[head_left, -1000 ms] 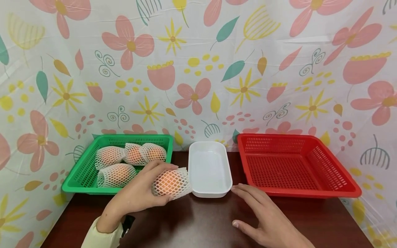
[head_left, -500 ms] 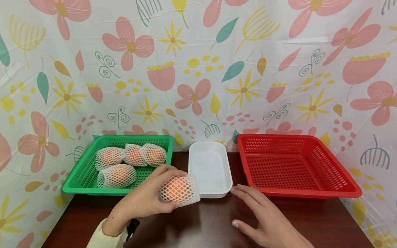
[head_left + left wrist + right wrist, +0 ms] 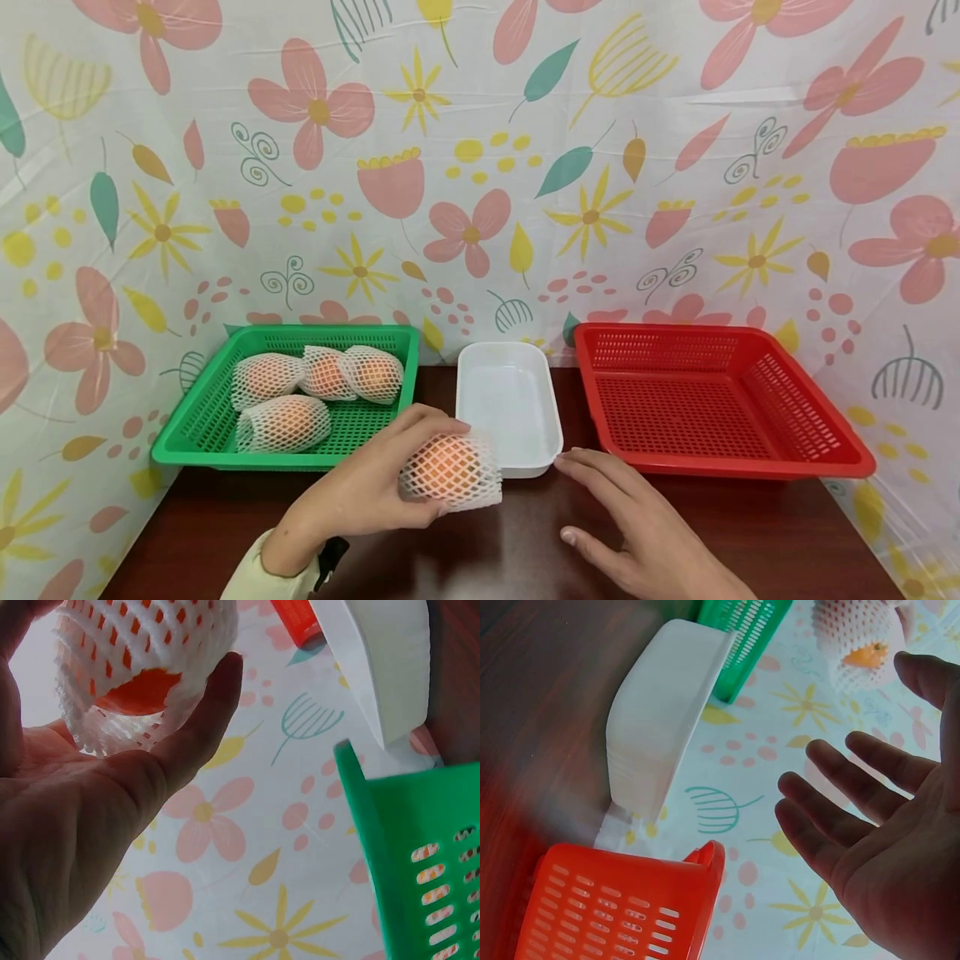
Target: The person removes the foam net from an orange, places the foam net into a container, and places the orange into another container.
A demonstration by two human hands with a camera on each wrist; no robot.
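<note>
My left hand grips an orange fruit in a white foam net, held above the table in front of the white dish. In the left wrist view the thumb and fingers wrap the netted fruit, and a bare orange patch shows at the net's end. My right hand holds nothing; its fingers are spread just right of the dish's near corner. The right wrist view shows those relaxed fingers of the right hand apart from everything.
A green basket at the left carries several netted fruits. At the right stands a red basket with a bare slotted floor. Both stand on a dark brown table, against a flower-printed cloth.
My left hand has moved right and slightly toward me with the netted fruit, from beside the green basket to in front of the white dish. The right hand has stayed nearly still.
</note>
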